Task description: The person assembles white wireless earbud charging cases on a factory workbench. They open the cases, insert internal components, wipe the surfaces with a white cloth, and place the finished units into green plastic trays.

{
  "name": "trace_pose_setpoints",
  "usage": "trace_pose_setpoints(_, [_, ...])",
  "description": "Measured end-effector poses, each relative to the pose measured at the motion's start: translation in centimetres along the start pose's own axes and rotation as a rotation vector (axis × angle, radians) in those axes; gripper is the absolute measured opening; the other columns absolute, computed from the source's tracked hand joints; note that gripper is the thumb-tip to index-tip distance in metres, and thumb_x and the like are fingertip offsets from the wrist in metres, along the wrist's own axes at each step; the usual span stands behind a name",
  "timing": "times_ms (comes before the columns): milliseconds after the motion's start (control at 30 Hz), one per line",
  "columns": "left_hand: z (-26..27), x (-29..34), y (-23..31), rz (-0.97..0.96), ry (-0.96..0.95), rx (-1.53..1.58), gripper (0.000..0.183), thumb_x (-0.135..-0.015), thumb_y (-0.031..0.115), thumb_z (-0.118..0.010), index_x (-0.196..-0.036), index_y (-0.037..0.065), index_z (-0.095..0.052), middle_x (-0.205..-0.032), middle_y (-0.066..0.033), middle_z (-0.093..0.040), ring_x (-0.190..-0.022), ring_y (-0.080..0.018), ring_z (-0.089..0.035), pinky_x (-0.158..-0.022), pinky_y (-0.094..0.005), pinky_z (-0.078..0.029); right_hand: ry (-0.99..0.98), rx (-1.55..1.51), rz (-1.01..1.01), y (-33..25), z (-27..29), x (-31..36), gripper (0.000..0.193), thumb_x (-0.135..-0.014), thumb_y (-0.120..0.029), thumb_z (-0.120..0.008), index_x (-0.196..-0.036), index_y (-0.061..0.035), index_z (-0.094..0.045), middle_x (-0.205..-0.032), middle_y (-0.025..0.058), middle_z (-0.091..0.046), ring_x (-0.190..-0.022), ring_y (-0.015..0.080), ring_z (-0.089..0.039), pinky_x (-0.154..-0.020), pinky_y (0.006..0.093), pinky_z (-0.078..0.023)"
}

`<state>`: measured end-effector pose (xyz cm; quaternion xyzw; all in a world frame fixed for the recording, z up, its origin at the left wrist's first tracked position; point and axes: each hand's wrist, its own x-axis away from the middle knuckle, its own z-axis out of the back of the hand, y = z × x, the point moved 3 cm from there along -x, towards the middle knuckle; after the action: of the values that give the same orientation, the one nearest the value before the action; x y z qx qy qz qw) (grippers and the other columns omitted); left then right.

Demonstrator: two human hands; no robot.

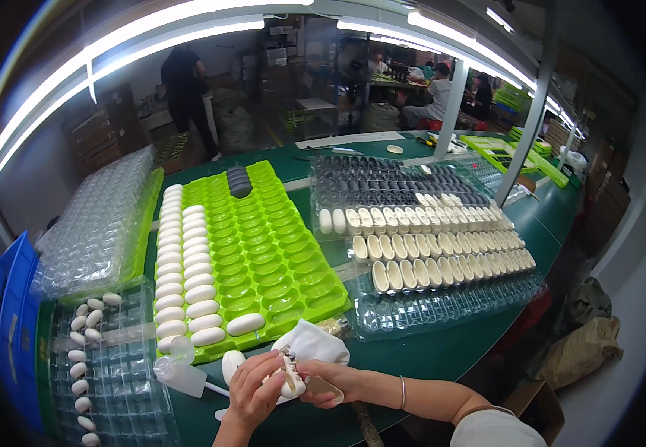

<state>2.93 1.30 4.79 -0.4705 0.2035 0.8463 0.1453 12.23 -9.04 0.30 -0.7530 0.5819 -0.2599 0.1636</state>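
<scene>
Near the front edge of the bench, my left hand (254, 387) is closed round a small white oval case part (291, 381) whose inner side shows. My right hand (334, 378) meets it, fingertips pinching the same part. A beige oval shell (326, 389) lies against the right palm; how it is held is partly hidden. Just beyond the hands lies a white cloth (319, 344). Beside the left hand are a white oval piece (232, 365) and a white bottle with a clear top (181, 375).
A bright green tray (304, 257) holds rows of white oval pieces (200, 293) and a few dark ones (239, 181). Clear trays (442, 309) with open cream shells (420, 274) stand right. More clear trays (99, 216) and blue bins (14, 328) are left. A metal post (532, 112) rises at right.
</scene>
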Motion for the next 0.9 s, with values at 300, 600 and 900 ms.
trace_pose_setpoints(300, [0.0, 0.5, -0.5, 0.325, 0.102, 0.029, 0.031, -0.077, -0.001, -0.054, -0.105, 0.0, -0.042, -0.099, -0.0193, -0.057, -0.087, -0.032, -0.058, -0.075, -0.0345, -0.047, 0.047, -0.043, 0.151, 0.0, 0.1, -0.2, 0.022, -0.086, -0.029, -0.051, -0.09, -0.0083, -0.046, -0.066, 0.0012, -0.047, -0.038, 0.0046, -0.039, -0.035, 0.0186, -0.038])
trace_pose_setpoints(600, [-1.0, 1.7, -0.9, 0.884, 0.079, 0.576, 0.049, -0.09, 0.036, -0.031, -0.113, -0.005, -0.045, -0.101, -0.0154, -0.055, -0.093, -0.0213, -0.053, -0.082, -0.0301, -0.04, 0.371, 0.523, 0.348, -1.2, -0.6, -0.3, 0.023, -0.084, -0.023, -0.055, -0.092, -0.0022, -0.052, -0.061, -0.0001, -0.049, -0.042, 0.0063, -0.046, -0.039, 0.0197, -0.041])
trace_pose_setpoints(900, [-0.8, 1.1, -0.1, 0.622, -0.062, 0.312, 0.036, -0.083, 0.017, -0.049, -0.114, -0.002, -0.046, -0.101, -0.016, -0.055, -0.091, -0.0219, -0.056, -0.078, -0.0303, -0.043, 0.401, 0.592, 0.325, -1.5, -0.9, 0.0, 0.029, -0.082, -0.026, -0.057, -0.098, -0.0023, -0.052, -0.065, 0.0001, -0.05, -0.043, 0.0061, -0.047, -0.038, 0.0181, -0.039])
